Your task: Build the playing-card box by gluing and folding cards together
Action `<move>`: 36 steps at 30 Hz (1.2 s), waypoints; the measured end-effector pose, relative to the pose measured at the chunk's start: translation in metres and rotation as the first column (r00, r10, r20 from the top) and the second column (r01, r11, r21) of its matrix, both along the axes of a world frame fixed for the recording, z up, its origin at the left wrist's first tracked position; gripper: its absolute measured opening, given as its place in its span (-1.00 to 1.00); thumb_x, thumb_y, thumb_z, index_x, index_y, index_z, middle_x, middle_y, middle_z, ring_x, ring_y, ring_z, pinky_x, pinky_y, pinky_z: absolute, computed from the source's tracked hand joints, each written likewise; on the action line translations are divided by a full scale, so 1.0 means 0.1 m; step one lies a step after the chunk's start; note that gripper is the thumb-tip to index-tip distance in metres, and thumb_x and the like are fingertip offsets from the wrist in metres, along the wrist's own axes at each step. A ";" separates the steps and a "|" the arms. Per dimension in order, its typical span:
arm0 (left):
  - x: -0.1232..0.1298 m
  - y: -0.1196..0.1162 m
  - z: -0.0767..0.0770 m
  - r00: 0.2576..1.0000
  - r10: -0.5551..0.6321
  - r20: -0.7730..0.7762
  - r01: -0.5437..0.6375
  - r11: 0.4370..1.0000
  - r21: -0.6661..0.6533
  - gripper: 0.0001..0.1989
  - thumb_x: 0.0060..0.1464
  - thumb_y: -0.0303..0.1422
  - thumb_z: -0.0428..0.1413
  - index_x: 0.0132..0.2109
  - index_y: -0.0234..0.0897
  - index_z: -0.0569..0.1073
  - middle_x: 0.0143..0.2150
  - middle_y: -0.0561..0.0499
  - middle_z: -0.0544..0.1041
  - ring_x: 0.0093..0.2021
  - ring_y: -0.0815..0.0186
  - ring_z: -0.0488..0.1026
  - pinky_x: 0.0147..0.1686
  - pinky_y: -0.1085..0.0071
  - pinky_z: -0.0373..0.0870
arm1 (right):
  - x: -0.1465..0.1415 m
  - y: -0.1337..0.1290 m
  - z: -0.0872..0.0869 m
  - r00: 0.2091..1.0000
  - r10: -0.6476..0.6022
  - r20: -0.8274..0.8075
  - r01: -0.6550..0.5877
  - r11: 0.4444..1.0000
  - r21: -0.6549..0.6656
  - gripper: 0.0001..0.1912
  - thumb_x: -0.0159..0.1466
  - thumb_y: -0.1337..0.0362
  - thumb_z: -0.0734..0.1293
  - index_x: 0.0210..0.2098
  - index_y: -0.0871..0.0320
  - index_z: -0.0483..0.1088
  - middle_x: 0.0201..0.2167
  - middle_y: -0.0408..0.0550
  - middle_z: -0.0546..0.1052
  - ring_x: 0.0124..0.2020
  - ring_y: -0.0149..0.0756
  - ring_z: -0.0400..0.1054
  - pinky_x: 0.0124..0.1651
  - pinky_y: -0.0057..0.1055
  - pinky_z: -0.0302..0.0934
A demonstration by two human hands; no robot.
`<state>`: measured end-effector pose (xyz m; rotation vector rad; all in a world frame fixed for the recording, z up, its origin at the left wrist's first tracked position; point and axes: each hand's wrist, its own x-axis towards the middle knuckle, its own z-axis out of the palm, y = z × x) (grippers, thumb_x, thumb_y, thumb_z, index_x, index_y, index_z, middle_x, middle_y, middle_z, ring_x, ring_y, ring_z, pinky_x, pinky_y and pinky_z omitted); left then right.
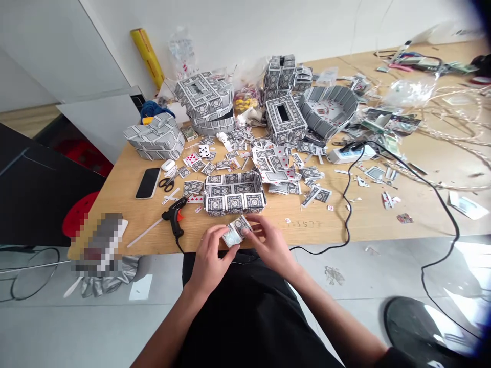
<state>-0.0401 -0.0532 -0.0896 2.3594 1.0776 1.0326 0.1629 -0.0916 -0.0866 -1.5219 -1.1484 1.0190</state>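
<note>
A small folded playing-card piece (236,230) is held between both hands just over the table's front edge. My left hand (213,255) pinches its left side, and my right hand (268,242) grips its right side. Right behind the hands stands an open rectangular box made of patterned cards (235,202). To the left of the box, a black glue gun (175,215) with an orange trigger lies with a white glue stick in its rear. Black scissors (167,184) and a phone (148,183) are farther left. Loose cards and cut strips (274,162) are scattered behind the box.
Finished card boxes (203,97) and a round card basket (328,110) stand along the back of the table (307,230). A white power strip (352,153) sits at the right, its black cable running to the front edge. Clear wrapping and wires cover the far right.
</note>
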 end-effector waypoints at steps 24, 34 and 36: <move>-0.42 1.15 0.73 0.883 0.331 0.334 -0.013 0.726 -0.688 -0.55 0.13 -0.23 0.45 0.10 -0.18 0.52 -0.14 0.00 0.69 -0.15 0.28 0.65 -0.11 0.43 0.60 | 0.73 1.26 0.72 0.954 -0.072 0.293 0.048 0.995 0.088 -0.52 0.42 0.10 0.44 0.26 0.05 0.36 -0.49 -0.25 0.46 -0.53 -0.30 0.33 -0.40 -0.31 0.22; -0.11 1.62 0.55 0.969 0.071 0.237 0.093 0.784 -0.614 -0.83 0.26 -0.28 0.35 -0.03 -0.18 0.65 -0.13 0.00 0.70 -0.15 0.29 0.64 -0.12 0.42 0.58 | 0.72 1.47 0.59 0.897 -0.032 0.441 -0.055 0.981 0.184 -0.62 0.49 0.15 0.35 0.24 0.03 0.52 -0.15 -0.02 0.67 -0.25 -0.18 0.53 -0.15 -0.22 0.40; -0.07 1.64 0.54 0.980 0.041 0.194 0.079 0.820 -0.567 -0.87 0.30 -0.28 0.32 -0.04 -0.17 0.66 -0.16 0.02 0.70 -0.19 0.31 0.63 -0.12 0.41 0.56 | 0.81 1.40 0.66 0.867 -0.153 0.474 0.027 0.965 0.262 -0.61 0.49 0.15 0.34 0.27 0.01 0.53 -0.05 0.02 0.66 -0.21 -0.16 0.53 -0.15 -0.22 0.41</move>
